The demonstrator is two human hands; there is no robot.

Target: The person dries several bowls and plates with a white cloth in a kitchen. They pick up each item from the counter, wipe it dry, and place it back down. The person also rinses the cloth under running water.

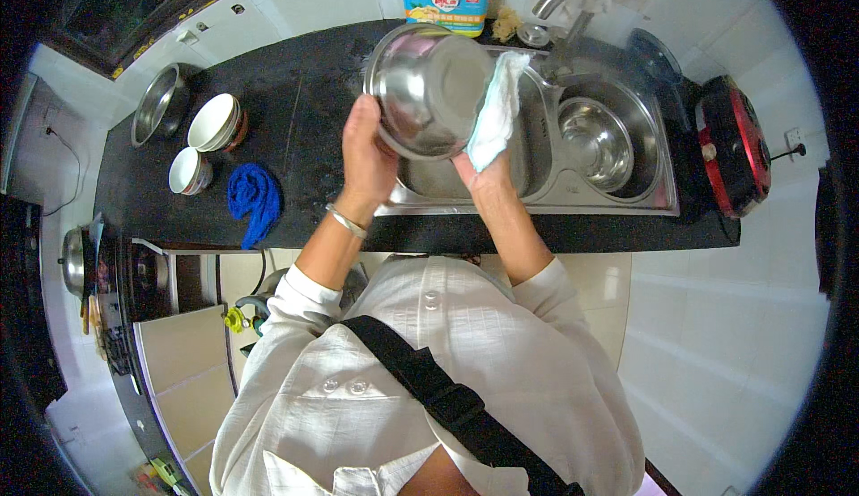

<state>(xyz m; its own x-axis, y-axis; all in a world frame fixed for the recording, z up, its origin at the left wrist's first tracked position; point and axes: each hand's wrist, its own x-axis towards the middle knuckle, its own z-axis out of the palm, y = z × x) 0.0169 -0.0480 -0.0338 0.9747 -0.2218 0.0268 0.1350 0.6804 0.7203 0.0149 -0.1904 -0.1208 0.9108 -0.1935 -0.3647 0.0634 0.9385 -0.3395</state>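
Note:
A stainless steel bowl is held up over the left part of the sink, tilted so its outside and flat base show. My left hand grips it by the near left rim, thumb on the outside and the other fingers mostly hidden. On the bowl's right side, a pale white and light-blue cloth lies against the metal. My right hand is closed on that cloth; its fingers are largely covered by it. Below the bowl, part of the steel sink is visible.
Another steel bowl sits in the right basin. White bowls, a smaller bowl stack, a blue cloth and a steel basin stand left. A yellow jug is behind; a red-black appliance stands right.

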